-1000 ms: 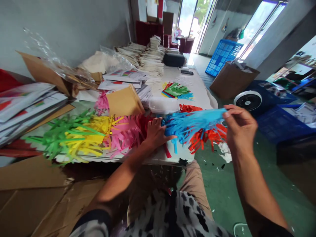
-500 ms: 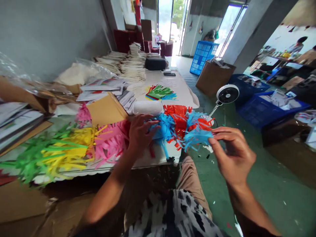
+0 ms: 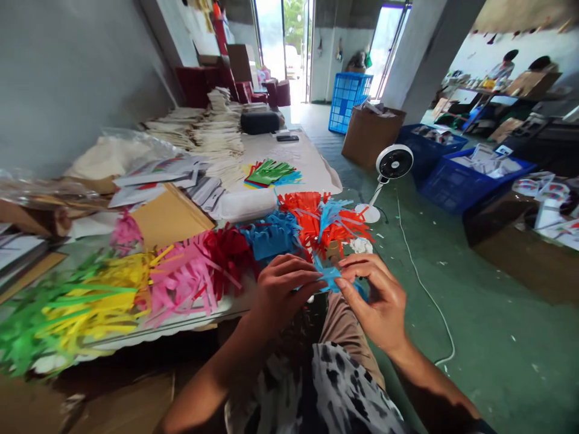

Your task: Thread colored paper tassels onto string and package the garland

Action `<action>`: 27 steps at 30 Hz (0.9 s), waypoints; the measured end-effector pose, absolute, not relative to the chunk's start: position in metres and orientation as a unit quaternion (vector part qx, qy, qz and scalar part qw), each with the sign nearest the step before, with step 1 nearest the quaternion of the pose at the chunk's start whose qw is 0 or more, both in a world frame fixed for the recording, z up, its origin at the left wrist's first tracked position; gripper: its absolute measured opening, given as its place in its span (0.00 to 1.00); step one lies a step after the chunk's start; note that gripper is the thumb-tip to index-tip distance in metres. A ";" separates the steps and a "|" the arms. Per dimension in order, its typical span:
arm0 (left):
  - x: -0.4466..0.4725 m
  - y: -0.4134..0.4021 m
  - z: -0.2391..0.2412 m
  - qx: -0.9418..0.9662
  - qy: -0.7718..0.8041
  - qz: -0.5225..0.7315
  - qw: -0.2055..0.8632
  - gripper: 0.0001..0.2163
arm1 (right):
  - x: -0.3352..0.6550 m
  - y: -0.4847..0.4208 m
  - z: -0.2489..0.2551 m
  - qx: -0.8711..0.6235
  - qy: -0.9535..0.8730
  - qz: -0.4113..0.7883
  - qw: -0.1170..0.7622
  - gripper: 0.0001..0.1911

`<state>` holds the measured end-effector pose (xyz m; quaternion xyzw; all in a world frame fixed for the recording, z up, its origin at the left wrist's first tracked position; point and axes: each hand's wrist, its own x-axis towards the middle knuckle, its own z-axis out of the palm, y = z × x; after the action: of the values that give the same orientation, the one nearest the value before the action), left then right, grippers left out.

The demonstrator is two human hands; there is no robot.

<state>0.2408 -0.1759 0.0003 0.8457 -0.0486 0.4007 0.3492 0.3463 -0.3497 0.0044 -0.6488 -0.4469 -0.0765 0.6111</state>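
Between my two hands, just past the table's front edge, is a small piece of blue fringed paper. My left hand pinches its left side, and my right hand grips the right side between thumb and fingers. Beyond them on the table lie red fringed paper with a few blue strips over it, and a blue fringed bundle. Further left run dark red, pink, yellow and green fringed paper in a row.
A small fan of coloured fringed sheets lies farther back on the table, near a phone and stacked cream pieces. A brown cardboard piece rests behind the pink fringe. On the right stand a white fan and blue crates.
My left hand has left the blue bundle on the table and come to the blue piece. My right hand has brought that piece left and closer to my body.
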 end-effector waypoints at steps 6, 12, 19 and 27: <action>0.230 -0.181 0.016 0.824 -0.052 0.294 0.482 0.05 | 0.362 -0.357 0.005 -0.564 -0.434 0.170 0.681 0.28; 0.223 -0.174 0.019 0.743 0.045 0.118 0.657 0.10 | 0.367 -0.354 0.008 -0.565 -0.540 0.251 0.571 0.23; 0.210 -0.183 0.008 0.638 0.156 0.139 0.741 0.10 | 0.357 -0.371 0.005 -0.492 -0.431 0.389 0.649 0.22; 0.213 -0.208 -0.031 0.547 0.068 0.067 0.832 0.30 | 0.346 -0.412 0.006 -0.459 -0.395 0.391 0.693 0.21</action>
<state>0.2132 -0.2077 -0.0315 0.5471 0.0676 0.0673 0.8316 0.3457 -0.4115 0.0058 -0.4590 -0.3952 0.3906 0.6932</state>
